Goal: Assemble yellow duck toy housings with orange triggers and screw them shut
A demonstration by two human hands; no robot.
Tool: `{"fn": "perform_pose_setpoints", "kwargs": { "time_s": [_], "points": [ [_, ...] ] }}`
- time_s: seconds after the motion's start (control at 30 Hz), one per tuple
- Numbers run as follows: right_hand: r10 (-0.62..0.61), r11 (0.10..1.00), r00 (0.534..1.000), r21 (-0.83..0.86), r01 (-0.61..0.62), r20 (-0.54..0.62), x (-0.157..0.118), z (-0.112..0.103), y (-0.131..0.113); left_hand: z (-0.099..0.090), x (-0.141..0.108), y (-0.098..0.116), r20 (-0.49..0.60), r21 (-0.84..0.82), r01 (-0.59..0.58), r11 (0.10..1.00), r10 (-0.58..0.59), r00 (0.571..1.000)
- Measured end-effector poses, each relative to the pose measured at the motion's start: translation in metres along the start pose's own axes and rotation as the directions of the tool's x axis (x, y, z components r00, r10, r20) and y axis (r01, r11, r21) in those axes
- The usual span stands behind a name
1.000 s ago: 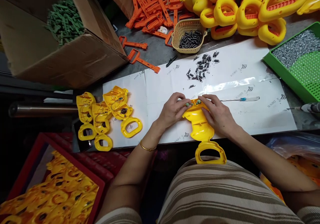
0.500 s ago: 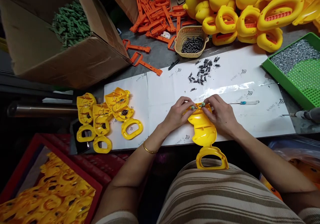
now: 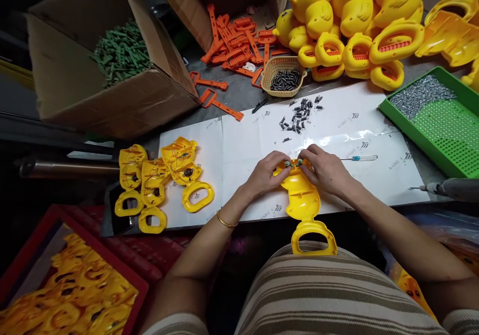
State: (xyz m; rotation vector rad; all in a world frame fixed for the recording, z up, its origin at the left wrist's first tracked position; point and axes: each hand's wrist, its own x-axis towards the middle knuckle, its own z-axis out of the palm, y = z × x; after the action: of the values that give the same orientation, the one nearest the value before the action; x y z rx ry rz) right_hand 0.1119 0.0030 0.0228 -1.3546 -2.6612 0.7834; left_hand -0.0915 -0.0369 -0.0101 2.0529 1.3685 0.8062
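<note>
While both hands (image 3: 266, 173) (image 3: 328, 172) touch a yellow shell (image 3: 302, 203), sheeting (image 3: 250, 148) reads "ZHEN".

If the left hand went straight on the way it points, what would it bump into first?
Probably the small green part right by the left hand, at the upper end of the yellow shell; the right hand lies just beyond, though depth is unclear.

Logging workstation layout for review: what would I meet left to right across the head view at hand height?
Metal bar, wired yellow shells, left hand, open yellow shell between the hands, right hand, blue-collared slim tool, green tray.
</note>
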Motion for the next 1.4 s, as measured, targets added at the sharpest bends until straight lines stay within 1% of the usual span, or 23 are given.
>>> {"fn": "perform_pose_setpoints", "kwargs": {
  "time_s": [0.13,0.27,0.3,0.33,0.37,0.4,0.47,0.53,0.6,0.63,0.73,0.8,0.93,1.0,1.07,1.1,1.17,1.2,1.23,1.3,1.33,1.37,1.4],
  "points": [
    [0.004,1.0,1.0,-0.01,-0.004,0.023,0.0,-0.002,-0.003,-0.002,-0.001,0.002,0.019,-0.032,0.01,0.999,-0.009,1.0],
    [0.015,0.998,1.0,0.054,-0.014,-0.009,-0.003,0.002,0.001,-0.008,-0.006,0.005,0.021,-0.115,0.026,0.993,-0.023,1.0],
    [0.015,0.996,1.0,0.085,-0.013,-0.023,-0.004,0.004,0.003,-0.011,-0.006,0.003,0.011,-0.156,0.058,0.986,-0.057,0.998],
    [0.015,0.993,0.999,0.121,-0.011,-0.034,-0.005,0.006,0.005,-0.015,-0.006,0.0,-0.015,-0.179,0.127,0.976,-0.132,0.991],
    [0.016,0.987,0.999,0.159,-0.009,-0.04,-0.006,0.008,0.006,-0.02,-0.004,-0.006,-0.062,-0.178,0.226,0.958,-0.24,0.969],
    [0.015,0.981,0.999,0.193,-0.007,-0.04,-0.007,0.009,0.007,-0.027,0.0,-0.014,-0.131,-0.156,0.338,0.928,-0.359,0.924],
    [0.01,0.973,0.999,0.231,-0.002,-0.032,-0.01,0.012,0.009,-0.043,0.014,-0.037,-0.305,-0.087,0.562,0.822,-0.559,0.771],
    [-0.004,0.971,0.999,0.239,0.014,-0.042,-0.014,0.013,0.009,-0.062,0.034,-0.064,-0.433,-0.044,0.679,0.733,-0.626,0.648],
    [-0.012,0.967,0.996,0.253,0.033,-0.084,-0.02,0.013,0.009,-0.079,0.056,-0.087,-0.515,-0.025,0.751,0.66,-0.653,0.556],
    [-0.008,0.963,0.994,0.267,0.037,-0.11,-0.023,0.012,0.01,-0.086,0.066,-0.096,-0.538,-0.025,0.777,0.63,-0.663,0.52],
    [0.022,0.947,0.989,0.322,0.027,-0.147,-0.031,0.01,0.013,-0.097,0.088,-0.111,-0.548,-0.058,0.818,0.572,-0.703,0.453],
    [0.034,0.939,0.988,0.344,0.02,-0.15,-0.035,0.01,0.017,-0.099,0.092,-0.115,-0.531,-0.107,0.829,0.549,-0.736,0.419],
    [0.041,0.94,0.987,0.342,0.014,-0.153,-0.038,0.015,0.028,-0.1,0.082,-0.116,-0.47,-0.275,0.821,0.5,-0.815,0.338],
    [0.035,0.942,0.988,0.336,0.017,-0.148,-0.038,0.017,0.033,-0.1,0.071,-0.113,-0.432,-0.372,0.789,0.49,-0.843,0.32],
    [0.014,0.943,0.985,0.329,0.044,-0.172,-0.038,0.017,0.035,-0.101,0.058,-0.104,-0.413,-0.46,0.729,0.506,-0.849,0.329],
    [-0.001,0.944,0.98,0.323,0.068,-0.201,-0.037,0.015,0.035,-0.102,0.051,-0.096,-0.412,-0.498,0.69,0.526,-0.843,0.346],
    [-0.042,0.947,0.952,0.291,0.135,-0.304,-0.036,0.007,0.032,-0.102,0.035,-0.074,-0.408,-0.557,0.6,0.574,-0.819,0.404],
    [-0.076,0.95,0.918,0.252,0.185,-0.388,-0.036,0.0,0.027,-0.101,0.026,-0.059,-0.394,-0.581,0.556,0.595,-0.803,0.447],
    [-0.122,0.951,0.87,0.194,0.241,-0.478,-0.036,-0.008,0.021,-0.099,0.018,-0.043,-0.367,-0.602,0.519,0.607,-0.787,0.495],
    [-0.274,0.937,0.735,0.001,0.35,-0.62,-0.037,-0.027,0.004,-0.092,0.001,-0.004,-0.255,-0.634,0.487,0.601,-0.757,0.602],
    [-0.364,0.916,0.693,-0.103,0.388,-0.622,-0.037,-0.036,-0.006,-0.087,-0.006,0.016,-0.157,-0.643,0.488,0.59,-0.726,0.67],
    [-0.464,0.88,0.665,-0.217,0.423,-0.585,-0.038,-0.044,-0.015,-0.082,-0.012,0.036,-0.012,-0.629,0.493,0.602,-0.641,0.767],
    [-0.542,0.84,0.662,-0.311,0.444,-0.518,-0.038,-0.05,-0.022,-0.076,-0.016,0.054,0.125,-0.607,0.497,0.62,-0.543,0.83]
  ]
}}
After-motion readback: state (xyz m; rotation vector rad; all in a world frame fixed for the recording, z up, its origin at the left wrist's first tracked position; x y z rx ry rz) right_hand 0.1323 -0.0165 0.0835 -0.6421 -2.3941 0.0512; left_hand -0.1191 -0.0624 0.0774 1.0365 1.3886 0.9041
